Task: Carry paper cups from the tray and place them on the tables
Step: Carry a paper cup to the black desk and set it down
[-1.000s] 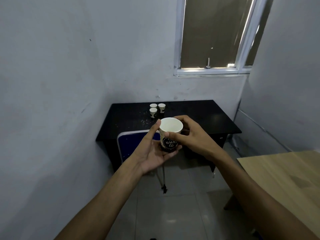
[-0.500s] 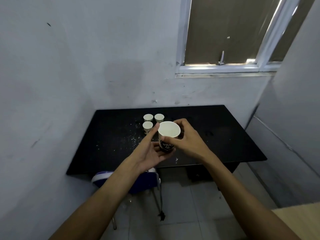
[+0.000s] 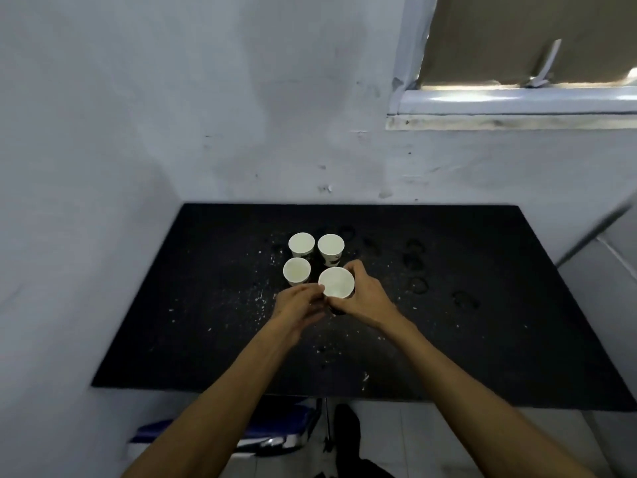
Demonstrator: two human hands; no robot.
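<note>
Paper cup (image 3: pixel 336 282) number four sits in my two-handed grip, left hand (image 3: pixel 300 302) and right hand (image 3: pixel 366 299) clasping it low over the black tabletop (image 3: pixel 482 339), three cups (image 3: pixel 301 244) already standing just beyond; setting down remains, I judge.

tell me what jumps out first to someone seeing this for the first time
Two bare forearms reach in from below, the left hand and right hand together holding a white paper cup over the middle of a black table. Just beyond it stand three more cups, completing a square. The tabletop is speckled with white flecks, and a window sits upper right.
</note>
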